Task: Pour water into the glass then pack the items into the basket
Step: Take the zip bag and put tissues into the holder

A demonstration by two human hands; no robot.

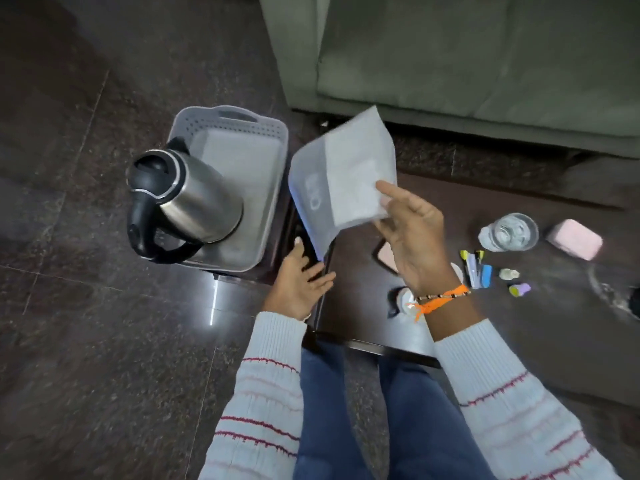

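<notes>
A steel kettle [183, 197] with a black handle stands inside the grey plastic basket [273, 133] on the floor at the left. My right hand [412, 244] pinches a translucent white pouch [343, 178] and holds it in the air over the left end of the dark table [502, 327]. My left hand [299, 282] rests with straight fingers on the table's left edge, beside the basket. A glass of water [514, 232] stands on the table to the right.
A pink box [575, 239], a pack of small coloured items [476, 268], two tiny bottles [516, 282] and a pink phone [388, 256] lie on the table. A green sofa [485, 64] stands behind it. The dark tiled floor is to the left.
</notes>
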